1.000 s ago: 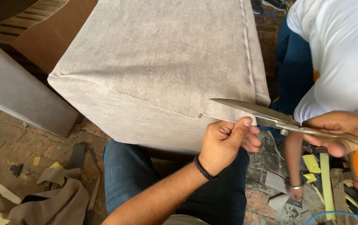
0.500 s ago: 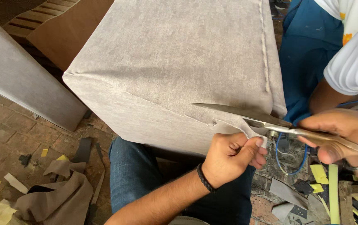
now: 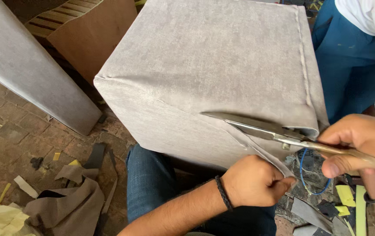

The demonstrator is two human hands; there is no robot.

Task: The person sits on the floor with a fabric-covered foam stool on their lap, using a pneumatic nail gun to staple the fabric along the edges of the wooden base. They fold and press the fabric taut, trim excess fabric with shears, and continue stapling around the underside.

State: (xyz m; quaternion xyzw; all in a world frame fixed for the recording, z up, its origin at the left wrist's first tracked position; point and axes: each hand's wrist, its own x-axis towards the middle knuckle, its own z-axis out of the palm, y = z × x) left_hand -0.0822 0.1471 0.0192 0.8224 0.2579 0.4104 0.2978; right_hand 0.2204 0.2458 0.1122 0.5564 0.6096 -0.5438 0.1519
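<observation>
Pinching a grey fabric flap (image 3: pixel 279 164), the left hand (image 3: pixel 255 181) stays clamped. The right hand (image 3: pixel 357 142) grips long steel scissors (image 3: pixel 266 127), blades parted against the velvety upholstered block (image 3: pixel 205 74).

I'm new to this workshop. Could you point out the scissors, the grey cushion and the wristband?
scissors (image 3: pixel 257 125): head view, on the blades.
cushion (image 3: pixel 205 65): head view, on its grey top face.
wristband (image 3: pixel 223 193): head view, on the black band at the left wrist.

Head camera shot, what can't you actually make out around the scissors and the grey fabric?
- Scissors handles: head view, wrapped by the right hand, partly cut off by the right edge.
- The left hand grip on the fabric flap: fingertips curl underneath.
- Underside of the fabric-covered block: hidden by its own bulk.
</observation>
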